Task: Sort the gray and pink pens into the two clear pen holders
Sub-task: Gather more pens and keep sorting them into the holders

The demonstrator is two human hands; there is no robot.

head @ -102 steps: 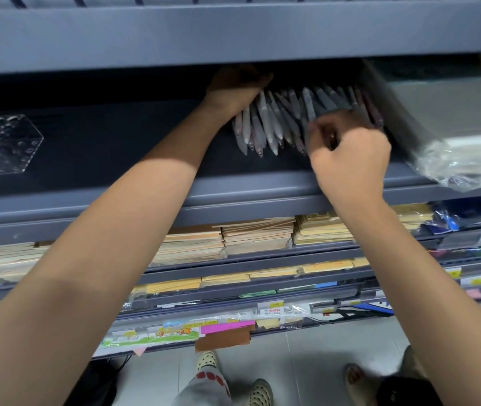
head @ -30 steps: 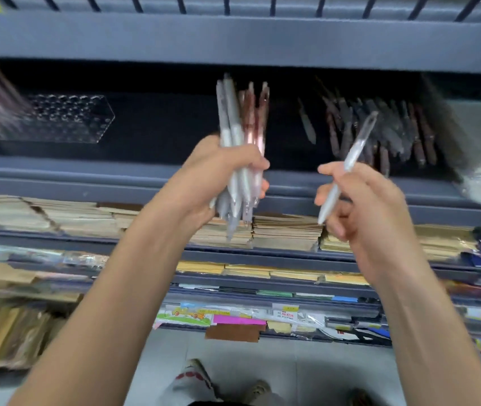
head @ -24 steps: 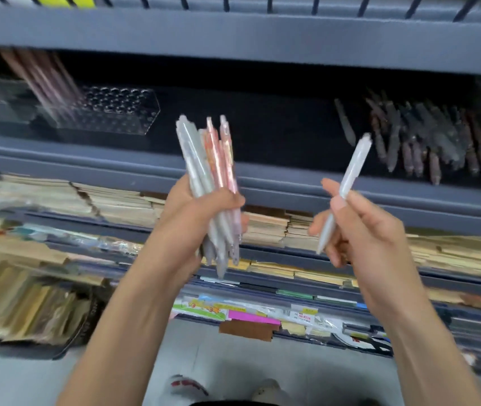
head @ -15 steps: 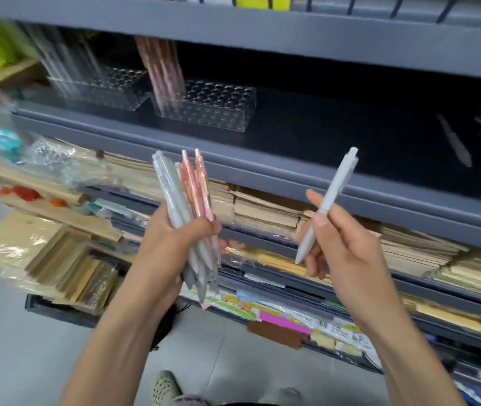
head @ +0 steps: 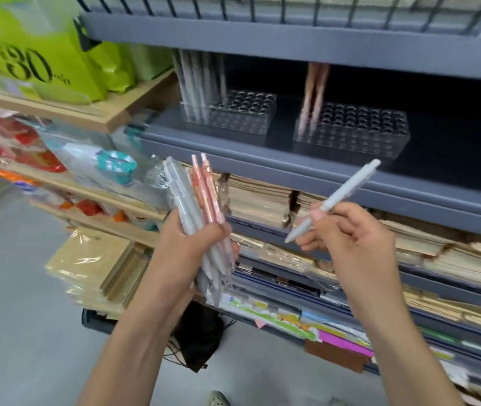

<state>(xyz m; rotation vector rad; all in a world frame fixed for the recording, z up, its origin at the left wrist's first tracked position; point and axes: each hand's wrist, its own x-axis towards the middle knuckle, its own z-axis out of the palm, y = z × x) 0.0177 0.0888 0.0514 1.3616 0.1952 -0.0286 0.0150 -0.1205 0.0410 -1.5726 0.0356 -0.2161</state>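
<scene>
The gray shelf [head: 450, 153] bears a left pen holder [head: 245, 112] and right pen holder [head: 362, 130].

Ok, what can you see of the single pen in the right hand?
A slim pale gray pen, matte plastic by its look, with a narrower button end at the top. It tilts up to the right, with the tip pointing down-left. The right hand pinches its lower barrel between thumb and fingers; nothing else touches it.

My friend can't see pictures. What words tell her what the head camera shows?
A left hand grips a bundle of gray and pink pens; the right hand pinches one gray pen, in front of a gray shelf. On it stand two clear holders: the left holder has gray pens, the right holder pink pens.
</scene>
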